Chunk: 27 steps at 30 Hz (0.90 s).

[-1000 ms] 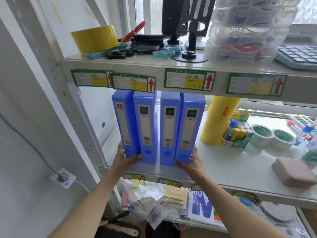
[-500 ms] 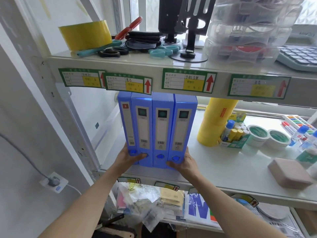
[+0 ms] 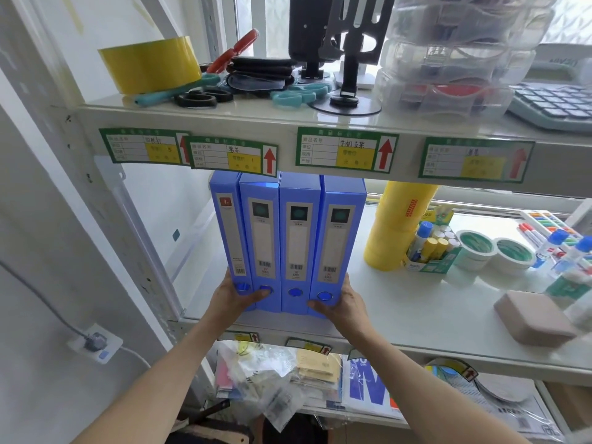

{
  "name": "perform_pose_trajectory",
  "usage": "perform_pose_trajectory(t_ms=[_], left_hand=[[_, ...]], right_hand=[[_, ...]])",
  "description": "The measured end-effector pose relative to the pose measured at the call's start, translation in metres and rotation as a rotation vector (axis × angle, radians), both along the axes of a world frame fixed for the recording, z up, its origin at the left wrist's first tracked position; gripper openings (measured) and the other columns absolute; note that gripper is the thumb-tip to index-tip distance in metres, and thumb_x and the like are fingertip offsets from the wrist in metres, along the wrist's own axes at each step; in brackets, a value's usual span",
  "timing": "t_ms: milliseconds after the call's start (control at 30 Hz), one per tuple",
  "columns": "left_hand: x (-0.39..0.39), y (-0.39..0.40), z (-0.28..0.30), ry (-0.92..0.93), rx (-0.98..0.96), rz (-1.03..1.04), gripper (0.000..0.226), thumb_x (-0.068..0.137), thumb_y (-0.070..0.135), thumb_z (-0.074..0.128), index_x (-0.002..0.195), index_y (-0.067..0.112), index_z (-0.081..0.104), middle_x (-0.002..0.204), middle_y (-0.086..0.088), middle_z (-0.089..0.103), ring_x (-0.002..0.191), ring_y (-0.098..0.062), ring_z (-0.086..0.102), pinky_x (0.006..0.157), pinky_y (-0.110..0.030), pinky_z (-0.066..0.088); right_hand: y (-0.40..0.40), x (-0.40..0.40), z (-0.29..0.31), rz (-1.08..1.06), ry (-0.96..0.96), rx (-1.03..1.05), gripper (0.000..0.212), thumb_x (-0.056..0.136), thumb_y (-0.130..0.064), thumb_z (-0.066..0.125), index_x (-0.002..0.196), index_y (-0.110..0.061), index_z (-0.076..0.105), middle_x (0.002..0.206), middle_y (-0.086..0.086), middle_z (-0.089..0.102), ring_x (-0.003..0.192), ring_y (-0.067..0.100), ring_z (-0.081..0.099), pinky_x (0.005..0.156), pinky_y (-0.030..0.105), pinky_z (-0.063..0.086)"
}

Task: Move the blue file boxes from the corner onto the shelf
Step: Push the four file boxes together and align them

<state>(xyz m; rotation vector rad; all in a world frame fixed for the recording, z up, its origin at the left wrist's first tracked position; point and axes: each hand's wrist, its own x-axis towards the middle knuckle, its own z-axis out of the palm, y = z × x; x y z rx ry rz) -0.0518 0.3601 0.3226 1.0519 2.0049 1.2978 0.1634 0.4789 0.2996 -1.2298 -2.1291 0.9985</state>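
Several blue file boxes [image 3: 286,245] stand upright side by side, spines toward me, on the left part of the middle shelf [image 3: 400,318], tops just under the upper shelf. My left hand [image 3: 232,294] grips the bottom of the leftmost boxes, thumb across their spines. My right hand [image 3: 341,304] clasps the lower right corner of the rightmost box. Together the hands squeeze the row from both sides.
A tall stack of yellow tape rolls [image 3: 395,225] and a box of glue sticks [image 3: 431,248] stand right of the boxes. Two white tape rolls [image 3: 495,251] and a pink block [image 3: 533,317] lie farther right. The shelf's upright post [image 3: 128,219] is on the left.
The row of boxes has closed up tight and slid a little deeper onto the shelf, pressed together between both hands. Both hands keep their grip.
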Motion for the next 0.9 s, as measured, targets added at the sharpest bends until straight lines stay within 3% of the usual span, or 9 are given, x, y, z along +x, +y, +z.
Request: perform_pose_trajectory(t_ms=[100,300,433,567,633,767,833,900], left_hand=[[-0.001,0.000,0.001,-0.031,-0.033,-0.026,0.062,0.077,0.019,0.080,0.124,0.030,0.041,0.100,0.029,0.055,0.085,0.010,0.054,0.082,-0.019,0.049],[-0.003,0.001,0.005,-0.089,-0.045,-0.063,0.063,0.076,0.014,0.079,0.126,0.027,0.042,0.102,0.024,0.057,0.088,0.004,0.057,0.083,-0.024,0.051],[-0.008,-0.003,0.006,-0.072,-0.037,-0.069,0.076,0.073,0.015,0.082,0.137,0.019,0.040,0.108,0.024,0.057,0.092,0.005,0.060,0.076,-0.014,0.053],[-0.009,-0.009,0.013,-0.065,-0.026,-0.074,0.083,0.073,0.014,0.082,0.141,0.021,0.035,0.117,0.015,0.059,0.103,-0.010,0.063,0.096,-0.041,0.054],[-0.011,-0.010,0.019,-0.065,0.002,-0.063,0.084,0.074,0.014,0.081,0.143,0.023,0.033,0.128,0.004,0.059,0.114,-0.021,0.061,0.097,-0.041,0.053],[-0.014,-0.011,0.037,-0.044,0.050,-0.060,0.080,0.080,0.033,0.073,0.147,0.023,0.031,0.142,-0.001,0.053,0.122,-0.027,0.057,0.094,-0.039,0.051],[-0.017,-0.012,0.044,-0.042,0.074,-0.070,0.093,0.069,0.064,0.068,0.146,0.024,0.034,0.141,0.000,0.054,0.123,-0.026,0.057,0.092,-0.037,0.053],[-0.022,-0.012,0.046,-0.049,0.083,-0.083,0.109,0.055,0.082,0.062,0.144,0.025,0.037,0.139,0.002,0.056,0.121,-0.025,0.058,0.091,-0.036,0.054]], right_hand=[[0.000,0.000,0.000,0.006,0.004,-0.018,0.074,0.071,-0.032,0.084,0.133,-0.026,0.042,0.092,-0.032,0.058,0.088,0.010,0.063,0.079,0.036,0.059],[-0.001,0.001,0.006,0.013,0.019,-0.041,0.083,0.068,-0.032,0.084,0.138,-0.024,0.040,0.095,-0.032,0.055,0.091,0.010,0.063,0.080,0.038,0.060],[-0.001,0.003,0.008,0.025,0.048,-0.060,0.096,0.063,-0.042,0.085,0.144,-0.025,0.036,0.103,-0.043,0.052,0.102,0.011,0.064,0.085,0.040,0.060],[-0.003,0.005,0.010,0.008,0.063,-0.077,0.098,0.066,-0.035,0.087,0.146,-0.023,0.031,0.111,-0.020,0.060,0.103,0.015,0.065,0.087,0.042,0.059],[-0.005,0.005,0.012,0.002,0.071,-0.079,0.095,0.069,-0.030,0.087,0.146,-0.022,0.031,0.112,-0.012,0.062,0.100,0.016,0.065,0.086,0.038,0.058],[-0.005,0.005,0.019,-0.027,0.081,-0.071,0.099,0.070,-0.030,0.087,0.149,-0.024,0.027,0.123,-0.009,0.062,0.105,0.015,0.063,0.088,0.036,0.055],[-0.005,0.005,0.024,-0.038,0.078,-0.057,0.101,0.069,-0.035,0.086,0.150,-0.025,0.026,0.127,-0.008,0.062,0.108,0.017,0.064,0.089,0.039,0.056],[-0.004,0.005,0.028,-0.038,0.070,-0.046,0.101,0.068,-0.039,0.085,0.150,-0.025,0.028,0.131,-0.011,0.059,0.110,0.016,0.063,0.090,0.041,0.057]])
